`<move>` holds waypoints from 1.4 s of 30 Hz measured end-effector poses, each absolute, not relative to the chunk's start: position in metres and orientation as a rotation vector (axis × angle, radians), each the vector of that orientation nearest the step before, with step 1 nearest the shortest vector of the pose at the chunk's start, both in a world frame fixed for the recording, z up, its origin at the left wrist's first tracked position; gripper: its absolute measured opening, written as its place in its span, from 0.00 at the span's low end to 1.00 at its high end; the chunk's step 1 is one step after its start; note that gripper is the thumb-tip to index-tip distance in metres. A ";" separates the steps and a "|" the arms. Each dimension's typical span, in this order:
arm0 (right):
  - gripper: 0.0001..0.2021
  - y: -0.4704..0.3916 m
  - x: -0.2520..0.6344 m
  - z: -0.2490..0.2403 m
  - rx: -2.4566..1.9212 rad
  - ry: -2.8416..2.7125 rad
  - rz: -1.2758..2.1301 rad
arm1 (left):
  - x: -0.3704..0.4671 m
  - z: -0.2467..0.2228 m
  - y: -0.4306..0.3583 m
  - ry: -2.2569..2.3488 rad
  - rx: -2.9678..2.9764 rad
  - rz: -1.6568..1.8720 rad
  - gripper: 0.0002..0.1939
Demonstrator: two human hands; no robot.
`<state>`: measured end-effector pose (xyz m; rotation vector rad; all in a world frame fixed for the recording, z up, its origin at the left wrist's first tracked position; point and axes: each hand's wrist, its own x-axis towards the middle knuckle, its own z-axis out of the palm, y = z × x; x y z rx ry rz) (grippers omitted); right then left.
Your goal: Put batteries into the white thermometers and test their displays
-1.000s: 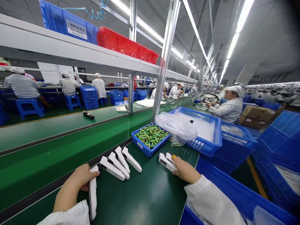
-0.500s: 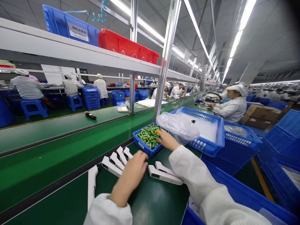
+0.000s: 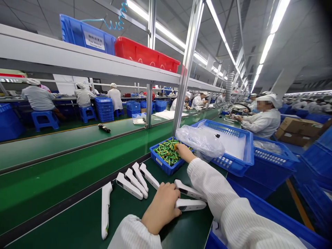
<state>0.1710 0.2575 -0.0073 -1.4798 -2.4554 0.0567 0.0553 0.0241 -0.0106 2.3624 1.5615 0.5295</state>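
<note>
My left hand (image 3: 164, 206) is closed round the head end of a white handheld device (image 3: 192, 204) on the green table. Another white device (image 3: 188, 189) lies just behind it, partly under my right sleeve. My right hand (image 3: 184, 152) reaches into a small blue bin (image 3: 166, 168) of green batteries (image 3: 168, 151); its fingertips are closed at the pile, and what they hold is too small to make out. Several white devices (image 3: 129, 186) lie fanned out left of my left hand, and one more (image 3: 105, 211) lies apart at the far left.
A clear plastic bag (image 3: 201, 140) rests against a blue crate (image 3: 245, 148) right of the bin. A metal post (image 3: 187, 65) rises behind the bin. A green conveyor belt (image 3: 77, 157) runs along the table. A co-worker (image 3: 264, 114) sits at the right.
My left hand has moved right and down and taken hold of the nearer white device, whose end has shifted right. My right hand stays at the batteries, fingers drawn together. The view has shifted slightly.
</note>
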 end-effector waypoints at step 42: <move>0.08 0.191 0.226 0.010 -1.714 -2.331 0.148 | -0.041 0.084 -0.011 0.636 0.343 2.139 0.13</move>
